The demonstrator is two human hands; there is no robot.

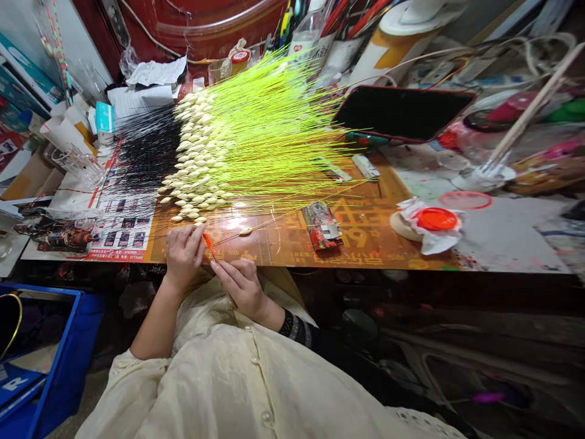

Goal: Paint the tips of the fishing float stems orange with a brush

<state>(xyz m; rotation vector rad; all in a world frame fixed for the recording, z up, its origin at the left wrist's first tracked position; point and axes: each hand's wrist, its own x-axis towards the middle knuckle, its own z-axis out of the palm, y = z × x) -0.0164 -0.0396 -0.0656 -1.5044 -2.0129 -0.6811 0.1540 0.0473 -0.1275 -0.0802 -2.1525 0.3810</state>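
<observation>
My left hand (185,251) is closed in a pinch at the table's front edge; what its fingertips hold is hidden. Beside it, the fingers of my right hand (242,283) are closed on the lower end of a slim orange stick (209,245). This stick slants between the hands, its upper end by my left fingertips. Just right of them lies a single cream float body (245,231) on a thin stem running towards my hands. Beyond, many similar floats (198,152) lie in rows, with black stems (146,143) leftward and yellow-green tips (274,128) rightward.
A paint-stained small box (322,225) lies right of my hands. Farther right stand an open orange paint pot (436,219) and a propped dark-screened phone (404,113). A glass mug (80,164) is at left, and a blue crate (77,329) sits below the table.
</observation>
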